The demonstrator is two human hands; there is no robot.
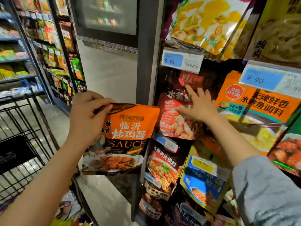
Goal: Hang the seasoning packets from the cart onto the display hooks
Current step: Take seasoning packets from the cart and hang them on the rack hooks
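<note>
My left hand (pixel 88 115) pinches the top edge of an orange and black sauce packet (pixel 123 137), held upright just left of the display rack. My right hand (pixel 197 106) lies flat with fingers spread against a red and black packet (pixel 172 121) that hangs on the rack. The hook behind that packet is hidden. More packets (pixel 68 207) lie in the black wire cart (pixel 24 124) at the lower left.
The rack carries many hanging packets: a yellow one (pixel 206 25) above, an orange one (pixel 254 105) to the right, a blue one (pixel 203 183) below. Price tags (pixel 182 60) stick out on hook ends. Stocked shelves (pixel 48 46) line the aisle on the left.
</note>
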